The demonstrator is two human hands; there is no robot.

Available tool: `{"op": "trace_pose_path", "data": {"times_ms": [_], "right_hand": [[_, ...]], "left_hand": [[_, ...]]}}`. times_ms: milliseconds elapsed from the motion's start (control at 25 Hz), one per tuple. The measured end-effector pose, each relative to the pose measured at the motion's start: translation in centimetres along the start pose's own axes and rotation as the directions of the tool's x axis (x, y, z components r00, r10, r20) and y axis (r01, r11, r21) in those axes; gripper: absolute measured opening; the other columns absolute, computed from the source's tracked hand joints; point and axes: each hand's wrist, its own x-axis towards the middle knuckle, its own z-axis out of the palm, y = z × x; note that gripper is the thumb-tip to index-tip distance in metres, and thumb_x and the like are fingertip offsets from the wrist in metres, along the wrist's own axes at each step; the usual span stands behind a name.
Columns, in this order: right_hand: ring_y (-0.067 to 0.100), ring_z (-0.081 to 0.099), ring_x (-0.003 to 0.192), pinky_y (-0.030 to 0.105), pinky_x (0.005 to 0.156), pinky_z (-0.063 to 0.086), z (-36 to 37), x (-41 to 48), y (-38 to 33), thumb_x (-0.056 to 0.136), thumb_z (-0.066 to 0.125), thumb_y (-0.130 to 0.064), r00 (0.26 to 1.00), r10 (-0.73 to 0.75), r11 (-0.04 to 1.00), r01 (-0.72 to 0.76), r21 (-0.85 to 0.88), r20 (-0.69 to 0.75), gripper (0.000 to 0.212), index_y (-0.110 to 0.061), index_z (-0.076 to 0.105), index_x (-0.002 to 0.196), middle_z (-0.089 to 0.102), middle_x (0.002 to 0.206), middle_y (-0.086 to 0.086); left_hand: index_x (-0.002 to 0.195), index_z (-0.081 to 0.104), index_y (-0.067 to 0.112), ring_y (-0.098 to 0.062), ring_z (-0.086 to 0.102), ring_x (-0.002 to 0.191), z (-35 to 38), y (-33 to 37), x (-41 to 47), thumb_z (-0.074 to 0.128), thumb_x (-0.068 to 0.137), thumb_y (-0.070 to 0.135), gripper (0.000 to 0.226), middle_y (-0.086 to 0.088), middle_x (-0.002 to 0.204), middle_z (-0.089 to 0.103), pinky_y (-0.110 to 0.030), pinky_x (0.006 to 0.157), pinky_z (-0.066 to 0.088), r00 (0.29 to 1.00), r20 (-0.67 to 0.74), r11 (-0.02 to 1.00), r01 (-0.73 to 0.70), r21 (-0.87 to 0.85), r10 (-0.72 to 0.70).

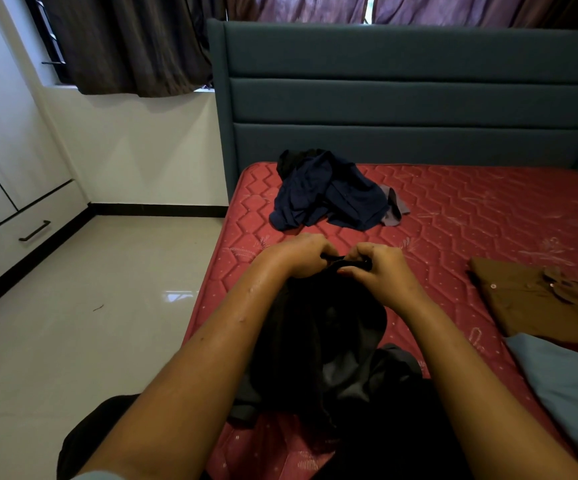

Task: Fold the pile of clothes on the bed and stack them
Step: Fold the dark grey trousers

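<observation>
Our left hand and right hand each keep a tight grip on the top edge of a black garment hanging above the bed. A folded brown shirt lies to the right, and a navy pile lies beyond.

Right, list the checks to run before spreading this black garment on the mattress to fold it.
1. The left hand and right hand both grip the black garment: ok.
2. It hangs flat: not ok, bunched.
3. Which edge is held: cannot tell.
4. Bare mattress shows ahead of the hands: ok.
5. The navy pile lies apart from it: ok.
6. The brown shirt lies aside at the right: ok.
</observation>
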Motion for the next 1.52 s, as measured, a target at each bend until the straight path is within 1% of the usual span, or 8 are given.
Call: {"op": "trace_pose_path", "data": {"times_ms": [280,520,760,880,1000,1120,1280,1520], "right_hand": [[0.023,0.063,0.084,0.035,0.07,0.05,0.6,1.0,-0.2,0.084,0.072,-0.023,0.996,0.082,0.985,-0.077,-0.154,0.026,0.01,-0.013,0.071,0.087,0.07,0.085,0.006],[0.021,0.065,0.091,0.028,0.069,0.044,0.2,1.1,0.3,0.087,0.067,-0.017,0.99,0.1,0.989,-0.088,-0.115,0.101,0.013,-0.014,0.074,0.099,0.073,0.093,0.007],[0.022,0.061,0.095,0.034,0.081,0.047,-1.2,1.3,1.6,0.089,0.063,-0.01,0.993,0.101,0.991,-0.094,-0.097,0.067,0.014,-0.012,0.072,0.1,0.069,0.1,0.005],[0.025,0.06,0.098,0.037,0.083,0.047,-1.5,1.3,2.8,0.09,0.063,-0.017,0.982,0.16,0.979,-0.145,-0.146,0.097,0.011,-0.014,0.07,0.097,0.065,0.102,0.006],[0.022,0.057,0.099,0.038,0.083,0.047,-0.8,0.6,2.4,0.085,0.068,-0.023,0.991,0.137,0.963,-0.132,-0.237,0.005,0.014,-0.025,0.066,0.099,0.061,0.104,-0.003],[0.017,0.054,0.1,0.035,0.086,0.044,0.3,0.1,1.1,0.077,0.072,-0.014,0.999,-0.035,0.988,0.037,-0.15,0.013,0.036,-0.031,0.063,0.108,0.061,0.107,-0.01],[-0.006,0.054,0.081,0.006,0.071,0.036,0.0,0.3,-0.1,0.078,0.071,0.001,0.989,-0.128,0.992,0.127,0.022,0.075,0.027,-0.023,0.066,0.09,0.06,0.085,-0.019],[-0.012,0.06,0.079,0.005,0.071,0.042,-0.6,0.2,-0.9,0.083,0.068,0.002,0.985,-0.163,0.978,0.154,0.141,0.058,0.021,-0.014,0.076,0.093,0.068,0.084,-0.012]], "left_hand": [[0.104,0.068,0.011,-0.027,0.057,0.089,0.0,-0.2,0.0,0.048,0.091,0.01,0.024,-0.011,0.098,0.061,-0.035,0.074,0.044,1.0,-0.019,0.997,-0.02,0.071,0.022],[0.101,0.068,0.016,-0.025,0.056,0.087,0.4,-0.5,0.1,0.048,0.093,0.016,0.022,-0.008,0.097,0.063,-0.034,0.073,0.044,0.997,-0.064,0.993,-0.039,0.108,0.046],[0.1,0.069,0.006,-0.01,0.051,0.073,-0.4,-2.2,-0.5,0.058,0.095,0.026,0.024,-0.003,0.082,0.059,-0.025,0.066,0.04,1.0,0.011,0.917,0.009,-0.4,-0.005],[0.1,0.07,0.006,-0.003,0.055,0.07,0.4,-3.9,-1.3,0.062,0.093,0.025,0.021,0.004,0.079,0.062,-0.018,0.067,0.043,0.993,0.109,0.854,0.087,-0.513,-0.036],[0.097,0.068,0.007,0.002,0.056,0.064,1.2,-4.1,-1.6,0.06,0.094,0.016,0.013,0.006,0.075,0.062,-0.014,0.064,0.044,0.998,0.051,0.787,0.061,-0.614,-0.037],[0.094,0.066,0.01,0.003,0.057,0.066,1.2,-3.5,-1.6,0.055,0.096,0.011,0.011,0.006,0.077,0.062,-0.012,0.064,0.044,1.0,0.018,0.718,0.031,-0.695,-0.026],[0.1,0.068,0.012,-0.005,0.063,0.085,1.2,-3.3,-1.5,0.054,0.096,0.011,0.015,0.0,0.092,0.068,-0.016,0.078,0.048,1.0,-0.005,0.678,0.017,-0.735,-0.03],[0.094,0.071,0.011,-0.012,0.06,0.078,1.5,-3.1,-1.9,0.056,0.095,0.013,0.015,-0.003,0.083,0.067,-0.022,0.07,0.047,0.993,-0.039,0.68,0.049,-0.732,-0.114]]}}
